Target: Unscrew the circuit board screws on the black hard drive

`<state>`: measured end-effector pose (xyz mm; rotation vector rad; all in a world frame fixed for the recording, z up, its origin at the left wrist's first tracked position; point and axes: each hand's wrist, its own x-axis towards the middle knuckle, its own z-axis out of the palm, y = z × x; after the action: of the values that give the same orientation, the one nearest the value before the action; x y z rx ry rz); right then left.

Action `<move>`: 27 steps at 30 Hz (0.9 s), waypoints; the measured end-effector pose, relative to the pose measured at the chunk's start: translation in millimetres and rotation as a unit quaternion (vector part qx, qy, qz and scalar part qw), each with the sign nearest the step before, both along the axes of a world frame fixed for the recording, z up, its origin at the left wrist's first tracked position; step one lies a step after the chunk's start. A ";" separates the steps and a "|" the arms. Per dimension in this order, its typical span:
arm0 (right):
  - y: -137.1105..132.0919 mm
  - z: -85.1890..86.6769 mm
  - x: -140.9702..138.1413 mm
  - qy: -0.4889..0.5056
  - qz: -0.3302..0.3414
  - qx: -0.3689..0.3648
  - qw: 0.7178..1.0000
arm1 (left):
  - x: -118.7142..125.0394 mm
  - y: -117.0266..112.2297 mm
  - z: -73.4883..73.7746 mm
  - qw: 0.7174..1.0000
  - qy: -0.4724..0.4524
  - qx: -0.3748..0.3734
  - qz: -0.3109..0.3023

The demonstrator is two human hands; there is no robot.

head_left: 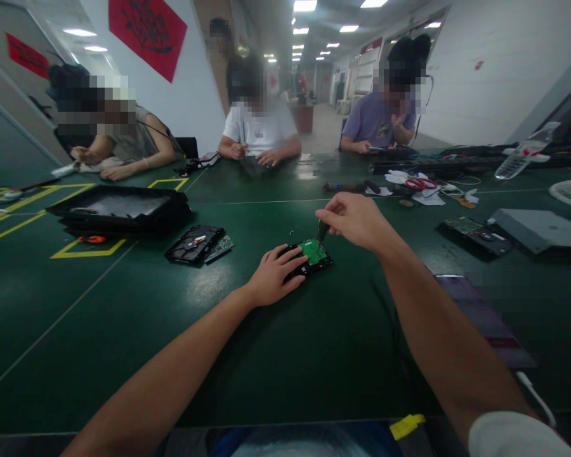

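A small black hard drive (308, 259) with a green circuit board on top lies on the dark green table (285, 355). My left hand (276, 274) rests flat on its near left edge, fingers spread over it. My right hand (356, 221) is closed around a dark screwdriver (322, 230) that stands upright, its tip on the green board.
A second drive with a loose board (197, 244) lies to the left, beside a black tray (118, 209). At right sit another drive (473, 233), a grey box (537, 228), a phone (485, 317) and red scissors (421, 184). Three people sit at the far side.
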<state>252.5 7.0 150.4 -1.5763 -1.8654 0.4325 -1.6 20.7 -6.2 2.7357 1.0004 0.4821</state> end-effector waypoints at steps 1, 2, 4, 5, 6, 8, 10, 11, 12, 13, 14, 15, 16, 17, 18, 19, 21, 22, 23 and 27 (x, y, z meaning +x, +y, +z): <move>0.0 0.2 0.4 -0.008 -0.003 0.000 1.000 | 0.0 -0.2 0.6 1.000 0.000 -0.001 0.000; 0.0 0.3 0.9 -0.013 -0.002 0.001 1.000 | 0.0 -0.5 1.2 1.000 -0.001 -0.002 0.001; 0.0 0.1 2.1 -0.012 0.006 0.008 1.000 | 0.3 -1.0 2.3 1.000 -0.002 -0.004 0.001; 0.0 -0.2 2.6 -0.009 0.013 0.011 1.000 | 0.4 -1.2 2.7 1.000 -0.003 -0.004 0.000; 0.1 -0.6 2.9 -0.007 0.022 0.012 1.000 | 0.6 -1.3 2.8 1.000 -0.003 -0.004 -0.001; 0.2 -1.5 3.0 -0.005 0.037 0.005 0.999 | 0.7 -1.3 2.7 1.000 -0.002 -0.003 -0.001; 0.5 -2.3 2.5 -0.005 0.042 -0.006 0.999 | 0.6 -1.2 2.5 1.000 -0.004 -0.003 0.000; 0.6 -2.6 2.2 -0.006 0.041 -0.008 0.999 | 0.5 -1.2 2.5 1.000 -0.006 -0.004 0.000; 0.7 -2.7 2.0 -0.006 0.039 -0.007 0.999 | 0.4 -1.2 2.5 1.000 -0.007 -0.005 0.000; 0.7 -2.7 1.9 -0.007 0.038 -0.003 0.999 | 0.3 -1.1 2.5 1.000 -0.007 -0.006 -0.001; 0.6 -2.6 2.0 -0.008 0.036 0.001 0.999 | 0.2 -1.1 2.4 1.000 -0.006 -0.007 -0.001; 0.5 -2.3 2.1 -0.008 0.034 0.005 0.999 | 0.1 -1.0 2.3 1.000 -0.005 -0.007 -0.001; 0.2 -2.0 2.3 -0.007 0.030 0.007 0.999 | -0.1 -0.9 2.1 1.000 -0.004 -0.008 -0.001; -0.1 -1.8 2.5 -0.004 0.025 0.009 1.000 | -0.1 -0.7 1.8 1.000 -0.003 -0.009 -0.001; -0.4 -1.6 2.7 -0.001 0.019 0.008 1.000 | -0.2 -0.5 1.4 1.000 -0.002 -0.009 -0.001; -0.7 -1.5 2.8 0.002 0.016 0.006 1.000 | -0.1 -0.4 1.1 1.000 -0.001 -0.009 -0.001; -0.9 -2.0 2.9 0.005 0.022 0.000 1.000 | 0.1 -0.3 0.8 1.000 0.000 -0.008 0.000; -0.7 -2.6 2.8 0.006 0.031 -0.002 0.999 | 0.2 -0.4 0.8 1.000 0.001 -0.007 0.001; -0.2 -3.4 2.6 0.007 0.042 -0.004 0.999 | 0.4 -0.5 1.0 1.000 0.001 -0.007 0.001; 2.6 -5.8 1.5 0.002 0.065 0.003 0.998 | 0.7 -1.5 2.3 1.000 0.001 -0.008 0.003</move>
<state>254.1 9.6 144.6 -1.4527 -1.9714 0.4866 -0.9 19.2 -3.9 2.7209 1.0076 0.4692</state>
